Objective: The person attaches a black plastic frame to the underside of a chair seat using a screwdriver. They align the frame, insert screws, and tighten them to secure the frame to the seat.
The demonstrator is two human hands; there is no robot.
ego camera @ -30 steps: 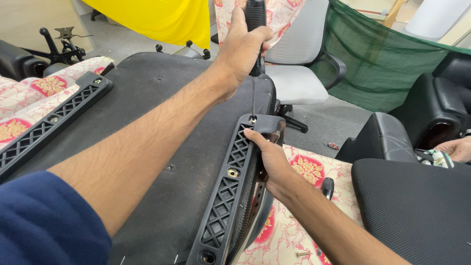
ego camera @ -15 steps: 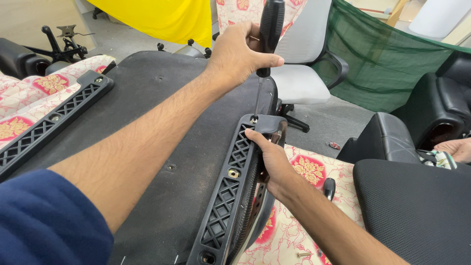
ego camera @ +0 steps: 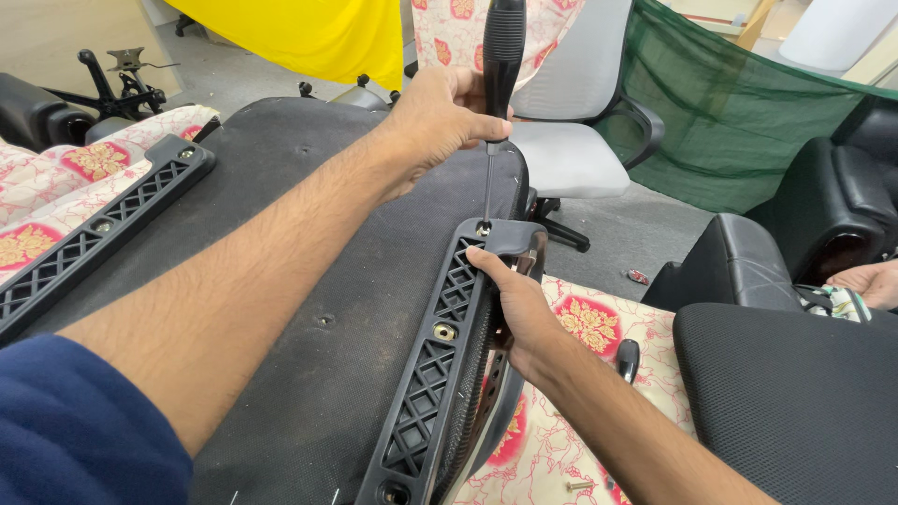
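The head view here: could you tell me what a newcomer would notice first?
First, the black-handled screwdriver upright at top centre, gripped by the left hand, its tip at a screw at the top end of the black latticed armrest bracket. The right hand steadies that bracket from its right side, on the upturned black seat base filling the middle. Behind stand a grey office chair and green netting.

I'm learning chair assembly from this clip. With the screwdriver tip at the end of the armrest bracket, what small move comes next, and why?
Probably turn the screwdriver while pressing down. Its tip sits upright in the end hole of the black armrest bracket, the left hand grips the handle, and the right hand steadies the bracket's edge against the seat underside.
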